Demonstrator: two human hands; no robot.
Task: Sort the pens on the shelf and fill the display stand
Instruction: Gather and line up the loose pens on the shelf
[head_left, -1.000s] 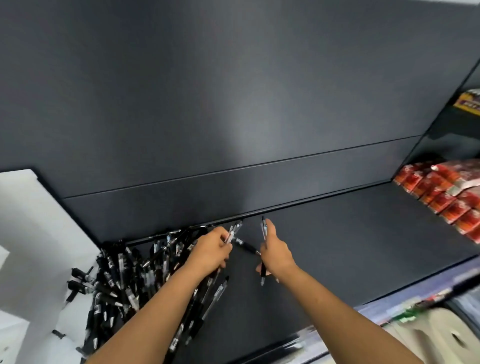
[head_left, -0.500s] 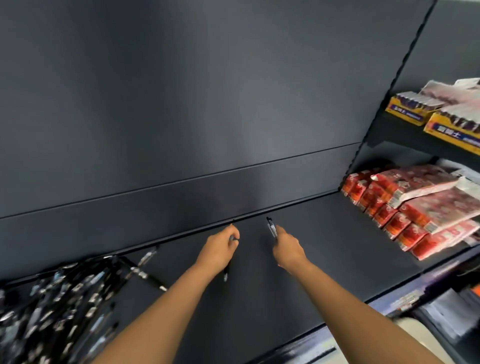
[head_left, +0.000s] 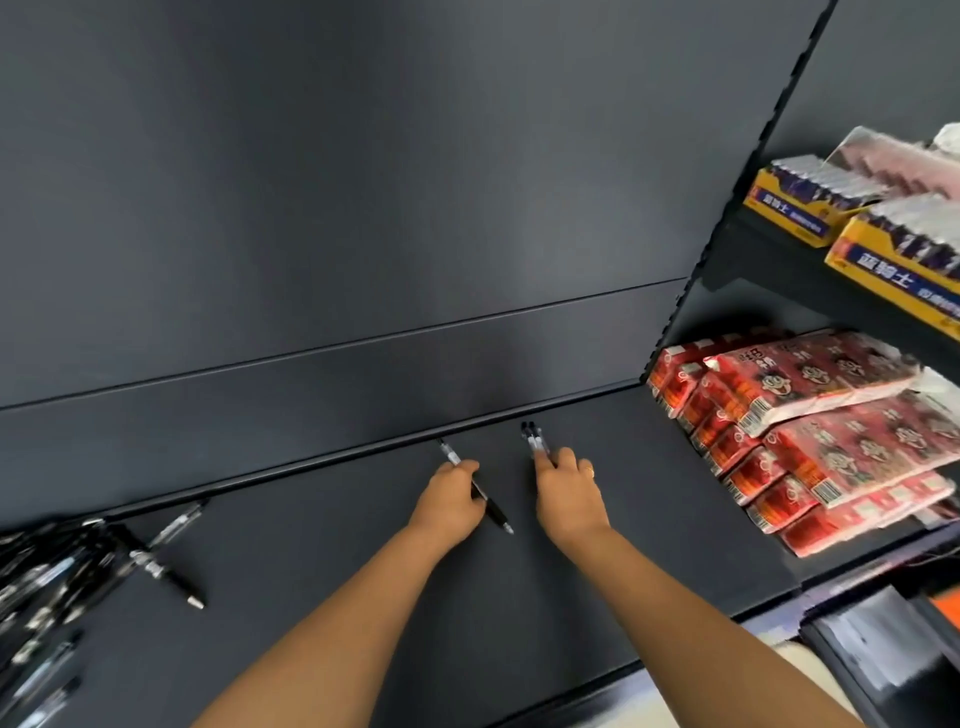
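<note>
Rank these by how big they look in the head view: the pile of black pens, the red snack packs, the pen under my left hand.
1. Red snack packs, largest.
2. Pile of black pens, though it is cut off at the frame edge, so unsure.
3. Pen in the left hand, smallest.

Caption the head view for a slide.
Left hand and right hand each hold black plastic pens over a dark metal shelf.

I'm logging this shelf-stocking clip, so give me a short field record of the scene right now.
surface: dark shelf
left hand: holds one black pen, tip toward the person
right hand: holds a few pens together, ends toward the back panel
pen pile: loose, far left of shelf
neighbouring goods: red packs at right, yellow boxes above them
</note>
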